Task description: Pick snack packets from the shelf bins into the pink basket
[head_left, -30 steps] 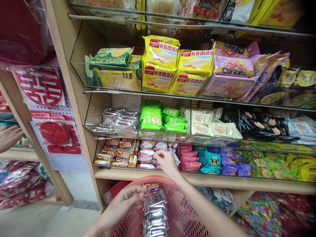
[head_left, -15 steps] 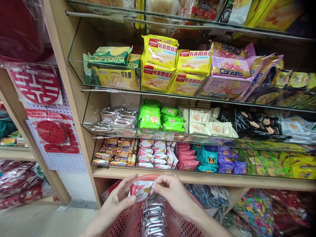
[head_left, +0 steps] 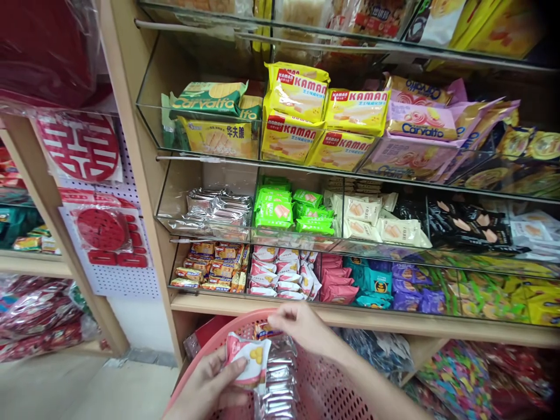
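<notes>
My left hand (head_left: 221,376) is closed around a white and pink snack packet (head_left: 248,359), thumb on its printed front. Just right of that packet, my right hand (head_left: 300,326) has its fingers curled together; whether anything is between them is hidden. Below both hands is a pink perforated plastic basket (head_left: 205,356). A row of silver-wrapped packets (head_left: 280,379) stands in it, and a small orange-wrapped packet (head_left: 263,331) shows beside my right fingertips.
Ahead stands a wooden shelf (head_left: 394,318) with clear-fronted bins. White and pink packets (head_left: 289,271) lie in the lowest row, silver packets (head_left: 221,207) one row up, and yellow wafer packs (head_left: 297,90) higher. Bagged colourful goods (head_left: 459,379) are at the lower right.
The white and pink packet was between both hands; now only my left hand holds it, lower and turned. My right hand has come off it. More of the basket shows.
</notes>
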{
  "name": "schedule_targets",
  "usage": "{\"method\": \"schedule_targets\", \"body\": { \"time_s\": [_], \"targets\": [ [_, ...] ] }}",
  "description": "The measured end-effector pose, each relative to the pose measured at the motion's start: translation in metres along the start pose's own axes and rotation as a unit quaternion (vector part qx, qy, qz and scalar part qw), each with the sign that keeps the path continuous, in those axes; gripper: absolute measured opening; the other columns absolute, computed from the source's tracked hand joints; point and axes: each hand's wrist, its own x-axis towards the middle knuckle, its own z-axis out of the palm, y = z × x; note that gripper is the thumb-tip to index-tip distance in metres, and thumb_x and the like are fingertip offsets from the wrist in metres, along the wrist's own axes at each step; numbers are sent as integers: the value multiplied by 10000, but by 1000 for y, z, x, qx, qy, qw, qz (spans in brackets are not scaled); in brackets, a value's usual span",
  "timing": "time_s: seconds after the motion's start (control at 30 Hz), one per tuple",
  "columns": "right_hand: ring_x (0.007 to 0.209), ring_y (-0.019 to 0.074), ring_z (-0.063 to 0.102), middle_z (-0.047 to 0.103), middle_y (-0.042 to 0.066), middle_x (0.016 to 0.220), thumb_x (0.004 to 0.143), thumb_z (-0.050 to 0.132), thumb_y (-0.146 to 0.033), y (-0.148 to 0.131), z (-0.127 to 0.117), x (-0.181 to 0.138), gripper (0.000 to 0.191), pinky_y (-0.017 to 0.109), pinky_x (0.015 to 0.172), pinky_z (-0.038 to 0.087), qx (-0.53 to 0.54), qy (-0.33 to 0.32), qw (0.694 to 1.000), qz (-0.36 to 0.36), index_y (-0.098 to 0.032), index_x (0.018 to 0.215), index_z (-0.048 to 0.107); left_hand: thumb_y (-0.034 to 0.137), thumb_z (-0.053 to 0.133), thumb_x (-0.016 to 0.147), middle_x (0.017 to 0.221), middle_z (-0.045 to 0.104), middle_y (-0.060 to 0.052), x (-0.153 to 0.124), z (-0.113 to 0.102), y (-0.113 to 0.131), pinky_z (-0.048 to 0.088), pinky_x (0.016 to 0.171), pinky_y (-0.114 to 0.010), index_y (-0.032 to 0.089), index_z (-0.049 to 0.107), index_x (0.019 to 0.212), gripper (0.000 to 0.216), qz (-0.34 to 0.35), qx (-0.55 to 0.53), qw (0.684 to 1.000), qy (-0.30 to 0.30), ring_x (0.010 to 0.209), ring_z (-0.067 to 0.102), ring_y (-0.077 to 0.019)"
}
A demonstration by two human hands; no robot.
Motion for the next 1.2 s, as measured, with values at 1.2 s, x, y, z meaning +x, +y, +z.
{"method": "schedule_targets", "body": {
  "time_s": [1.2],
  "targets": [
    [960,232,508,619,55,985,807,629,-324,3,12,82,154,356,778,330,-479,201,849,-98,-208,908,631,419,708,724,883,740,-106,1,3,-1,519,602,-193,114,642,983,406,-16,-38,998,39,765,687,-168]
  ]
}}
